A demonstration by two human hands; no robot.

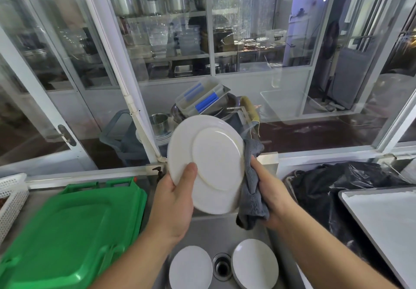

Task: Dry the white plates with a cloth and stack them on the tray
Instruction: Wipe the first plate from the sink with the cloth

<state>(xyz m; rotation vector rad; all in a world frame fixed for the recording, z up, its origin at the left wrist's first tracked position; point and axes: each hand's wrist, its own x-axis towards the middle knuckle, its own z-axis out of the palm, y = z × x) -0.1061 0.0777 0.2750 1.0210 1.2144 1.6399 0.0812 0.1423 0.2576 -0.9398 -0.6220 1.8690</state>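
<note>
A white plate (208, 164) is held up over the sink (209, 232), tilted with its underside and foot ring facing the camera. The left hand (174, 203) grips its lower left rim: the thumb lies curled across the back of the plate, and the other fingers are hidden behind it. At the plate's right edge the right hand (267, 195) clutches a grey cloth (253, 189), fingers closed around the bunched fabric; the cloth wraps the rim, touching it, and hangs below the hand. How far the cloth reaches across the hidden front face cannot be told.

Below the held plate, in the sink basin, two more white plates lie on either side of the drain (222, 266): one (191, 267) to the drain's left, and a small stack (255, 264) to its right, several rims showing at its edge.

Right of the sink, a pale metal tray (387, 221) lies on the table, and a black plastic bag (337, 182) lies between tray and sink. Left of the sink sit green plastic lids (67, 232), stacked, and beyond them a white perforated basket (11, 198). Behind the held plate, past the window frame, stands a pile of metal bowls topped by a clear container with blue parts (202, 98).
</note>
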